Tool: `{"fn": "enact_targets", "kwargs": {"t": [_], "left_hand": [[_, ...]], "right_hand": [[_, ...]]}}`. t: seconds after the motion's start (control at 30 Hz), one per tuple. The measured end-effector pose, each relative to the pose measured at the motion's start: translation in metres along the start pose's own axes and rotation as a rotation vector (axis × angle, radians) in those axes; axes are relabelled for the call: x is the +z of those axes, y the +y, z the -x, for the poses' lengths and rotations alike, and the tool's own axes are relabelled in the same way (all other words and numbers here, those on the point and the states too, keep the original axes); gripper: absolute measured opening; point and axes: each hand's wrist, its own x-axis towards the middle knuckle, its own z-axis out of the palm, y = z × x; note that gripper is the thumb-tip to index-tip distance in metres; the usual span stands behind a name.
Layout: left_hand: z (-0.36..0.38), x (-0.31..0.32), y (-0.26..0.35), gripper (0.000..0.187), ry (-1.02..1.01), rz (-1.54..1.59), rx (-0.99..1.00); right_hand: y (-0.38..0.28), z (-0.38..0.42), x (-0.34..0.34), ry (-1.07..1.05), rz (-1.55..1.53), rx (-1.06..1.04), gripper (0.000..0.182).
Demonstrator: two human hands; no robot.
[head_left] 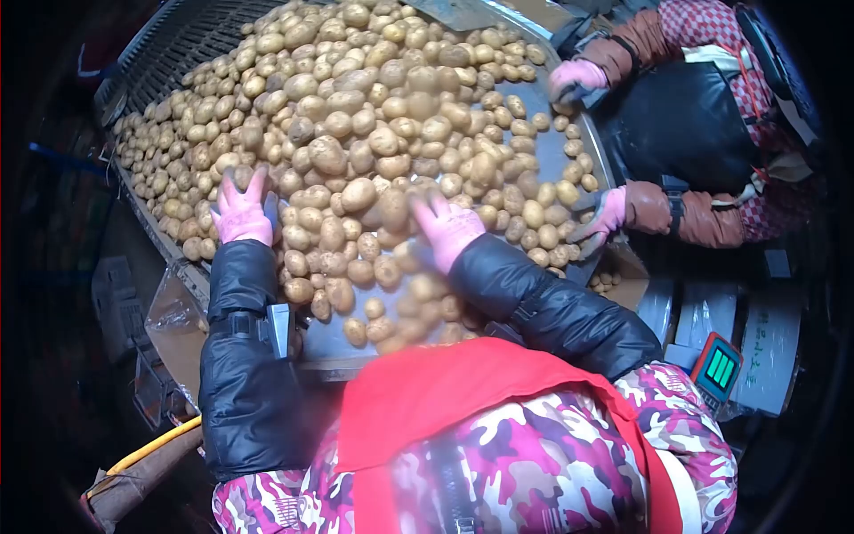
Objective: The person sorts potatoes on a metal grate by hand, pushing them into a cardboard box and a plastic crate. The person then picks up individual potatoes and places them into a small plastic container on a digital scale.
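Potatoes [329, 156] lie heaped over a grey metal table [338, 343]. At the left of the heap is my left hand [242, 209], in a pink glove with darker fingertips, its fingers spread on the potatoes. My right hand [445, 222], gloved alike, reaches into the middle of the heap with its fingers apart, touching potatoes; its fingertips are slightly blurred. Neither hand is closed around a potato. Some potatoes near the table's front edge are smeared by motion.
A co-worker's two gloved hands [578, 78] are at the table's right edge. Cardboard boxes [173, 325] stand below the left and right corners. A device with a green display [716, 367] sits at the lower right, beside plastic-wrapped packages.
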Motion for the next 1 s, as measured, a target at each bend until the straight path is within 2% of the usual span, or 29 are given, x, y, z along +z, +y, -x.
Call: {"fn": "enact_targets", "kwargs": {"t": [0.03, 0.1, 0.13, 0.23, 0.33, 0.37, 0.43, 0.53, 0.63, 0.67, 0.77, 0.83, 0.87, 0.9, 1.0], "left_hand": [[0.000, 0.001, -0.006, 0.052, -0.023, 0.127, -0.080], [0.019, 0.006, -0.011, 0.051, -0.009, 0.148, -0.055], [0.029, 0.007, -0.007, 0.047, 0.006, 0.214, -0.065], [0.068, -0.001, 0.020, 0.045, 0.043, 0.367, -0.073], [0.102, -0.024, 0.055, 0.046, 0.108, 0.419, -0.128], [0.109, -0.029, 0.066, 0.047, 0.016, 0.365, -0.029], [0.115, -0.035, 0.079, 0.050, -0.169, 0.255, 0.168], [0.095, -0.022, 0.075, 0.039, -0.088, 0.237, 0.274], [0.077, -0.018, 0.080, 0.054, -0.207, 0.160, 0.265], [0.071, -0.013, 0.077, 0.047, -0.194, 0.148, 0.274], [0.031, -0.006, 0.063, 0.035, -0.054, 0.073, 0.138], [-0.003, -0.006, 0.041, 0.036, -0.136, -0.101, -0.001], [-0.008, -0.001, 0.021, 0.033, -0.082, -0.086, 0.019], [-0.013, -0.003, 0.012, 0.037, -0.123, -0.111, 0.076], [0.002, 0.009, 0.013, 0.045, -0.128, -0.071, 0.023]], "right_hand": [[-0.007, -0.013, 0.003, 0.014, 0.009, 0.015, 0.079], [-0.016, -0.033, 0.009, 0.039, 0.024, 0.049, 0.084], [-0.014, -0.043, 0.009, 0.100, 0.028, -0.022, 0.085], [-0.012, -0.065, -0.008, -0.041, 0.092, -0.017, 0.087], [0.002, -0.084, 0.002, -0.018, 0.064, -0.027, 0.084], [0.003, -0.091, 0.006, -0.011, 0.024, -0.045, 0.083], [-0.012, -0.108, -0.013, 0.108, -0.150, 0.090, 0.082], [-0.023, -0.134, -0.023, 0.050, -0.097, 0.057, 0.083], [-0.027, -0.159, -0.029, 0.025, -0.082, 0.011, 0.082], [-0.030, -0.167, -0.033, 0.032, -0.074, -0.018, 0.081], [-0.046, -0.198, -0.041, 0.055, 0.028, -0.080, 0.075], [-0.046, -0.221, -0.032, 0.080, 0.151, -0.128, 0.072], [-0.045, -0.230, -0.033, 0.101, 0.178, -0.185, 0.072], [-0.045, -0.230, -0.040, 0.053, 0.143, -0.199, 0.071], [-0.042, -0.224, -0.039, 0.078, 0.071, -0.198, 0.072]]}}
